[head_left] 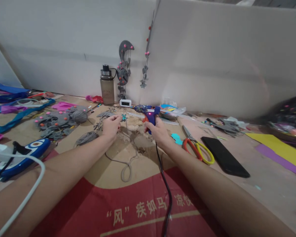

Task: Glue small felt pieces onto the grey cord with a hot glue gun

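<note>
My right hand (158,129) is wrapped round the handle of a blue hot glue gun (151,115), whose small red light glows and whose nozzle points left. A black power cord runs down from its grip. Between the fingertips of my left hand (111,125) is a small teal felt star (123,117), held a little short of the nozzle. Grey cord (127,164) trails below the star and loops over the cardboard. Beside my left wrist lies a coil of grey yarn (87,137).
Scissors (196,146) and a black phone (224,156) lie right of my right forearm, near a teal scrap (177,139). A bottle (107,87) and a small digital display (125,103) stand at the wall. Grey felt pieces (56,121) and a blue power strip (27,158) are on the left.
</note>
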`<state>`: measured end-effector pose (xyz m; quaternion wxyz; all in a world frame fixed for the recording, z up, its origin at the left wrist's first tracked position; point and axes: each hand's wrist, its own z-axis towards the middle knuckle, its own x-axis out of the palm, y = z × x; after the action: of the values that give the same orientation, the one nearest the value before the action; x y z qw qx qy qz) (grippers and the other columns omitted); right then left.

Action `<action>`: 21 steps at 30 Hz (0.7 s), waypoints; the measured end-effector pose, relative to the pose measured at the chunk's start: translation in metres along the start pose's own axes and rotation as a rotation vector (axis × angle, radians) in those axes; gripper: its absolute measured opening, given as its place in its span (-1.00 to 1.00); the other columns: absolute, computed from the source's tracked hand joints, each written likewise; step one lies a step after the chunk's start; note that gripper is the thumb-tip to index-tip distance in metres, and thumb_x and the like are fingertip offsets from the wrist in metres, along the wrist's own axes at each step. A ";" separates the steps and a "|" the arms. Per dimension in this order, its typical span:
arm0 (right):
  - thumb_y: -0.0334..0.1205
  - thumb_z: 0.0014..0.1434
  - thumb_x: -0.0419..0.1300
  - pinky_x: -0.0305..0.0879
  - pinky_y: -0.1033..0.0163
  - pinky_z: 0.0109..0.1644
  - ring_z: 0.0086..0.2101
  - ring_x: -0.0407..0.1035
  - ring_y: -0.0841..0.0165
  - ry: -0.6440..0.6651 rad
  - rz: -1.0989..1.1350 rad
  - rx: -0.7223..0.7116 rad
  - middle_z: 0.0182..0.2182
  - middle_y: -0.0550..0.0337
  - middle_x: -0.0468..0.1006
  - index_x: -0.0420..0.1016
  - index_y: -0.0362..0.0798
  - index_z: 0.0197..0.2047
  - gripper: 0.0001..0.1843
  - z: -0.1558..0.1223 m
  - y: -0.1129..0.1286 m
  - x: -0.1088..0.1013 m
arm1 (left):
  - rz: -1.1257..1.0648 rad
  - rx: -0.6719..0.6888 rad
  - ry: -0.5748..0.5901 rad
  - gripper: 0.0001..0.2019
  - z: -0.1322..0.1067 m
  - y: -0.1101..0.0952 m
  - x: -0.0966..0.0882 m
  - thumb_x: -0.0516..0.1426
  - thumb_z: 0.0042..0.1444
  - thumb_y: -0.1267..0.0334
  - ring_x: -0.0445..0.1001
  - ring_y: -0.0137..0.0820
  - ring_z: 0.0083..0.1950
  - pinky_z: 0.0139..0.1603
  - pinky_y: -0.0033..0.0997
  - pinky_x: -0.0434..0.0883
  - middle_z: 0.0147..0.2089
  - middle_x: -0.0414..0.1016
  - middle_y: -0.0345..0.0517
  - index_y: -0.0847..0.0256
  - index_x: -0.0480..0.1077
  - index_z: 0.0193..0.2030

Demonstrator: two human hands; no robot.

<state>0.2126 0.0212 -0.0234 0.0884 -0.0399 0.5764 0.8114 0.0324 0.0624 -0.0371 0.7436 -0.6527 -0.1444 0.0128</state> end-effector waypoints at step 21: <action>-0.19 0.13 0.04 0.25 0.11 -0.09 -0.26 0.33 0.25 0.124 -0.387 -0.279 -0.20 0.04 0.46 0.32 -0.07 -0.06 -0.70 -0.009 0.003 0.006 | 0.016 0.004 0.022 -0.76 0.000 0.001 -0.001 0.21 -0.18 0.12 0.03 -0.61 -0.73 -0.71 -0.60 -0.05 -0.74 0.14 -0.36 0.26 0.34 -0.48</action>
<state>0.2059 0.0122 -0.0243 0.2003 -0.2109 0.4445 0.8472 0.0320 0.0621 -0.0387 0.7465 -0.6523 -0.1310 0.0116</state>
